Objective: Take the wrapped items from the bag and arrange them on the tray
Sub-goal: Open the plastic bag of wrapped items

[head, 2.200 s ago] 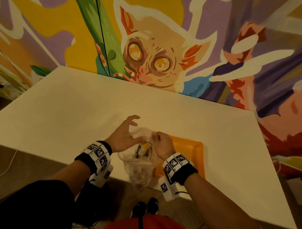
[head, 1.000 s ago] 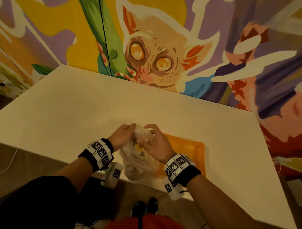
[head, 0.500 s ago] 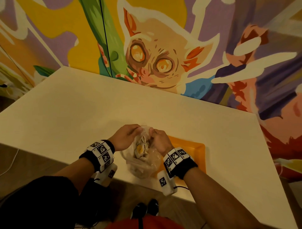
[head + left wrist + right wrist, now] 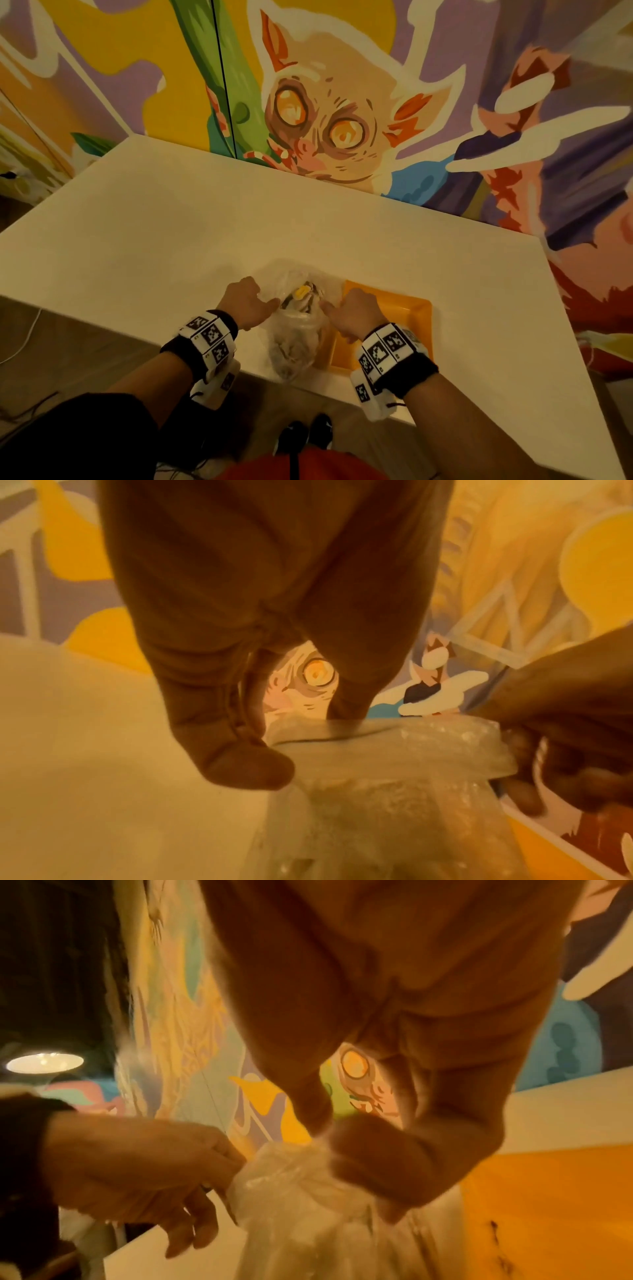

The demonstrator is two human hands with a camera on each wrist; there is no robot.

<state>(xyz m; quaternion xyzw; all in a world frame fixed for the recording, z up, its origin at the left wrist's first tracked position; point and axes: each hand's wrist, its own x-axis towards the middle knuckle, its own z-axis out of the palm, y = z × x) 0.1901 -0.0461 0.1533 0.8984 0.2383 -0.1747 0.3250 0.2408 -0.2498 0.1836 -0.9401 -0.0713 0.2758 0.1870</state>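
— What's under my hands?

— A white table point(image 4: 144, 240) set against the wall. On it lie the orange tray point(image 4: 407, 308) near my edge and the clear plastic bag point(image 4: 294, 342) just beside it — touching its left rim.

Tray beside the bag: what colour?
Orange tray, plain as far as visible; clearest in the head view.
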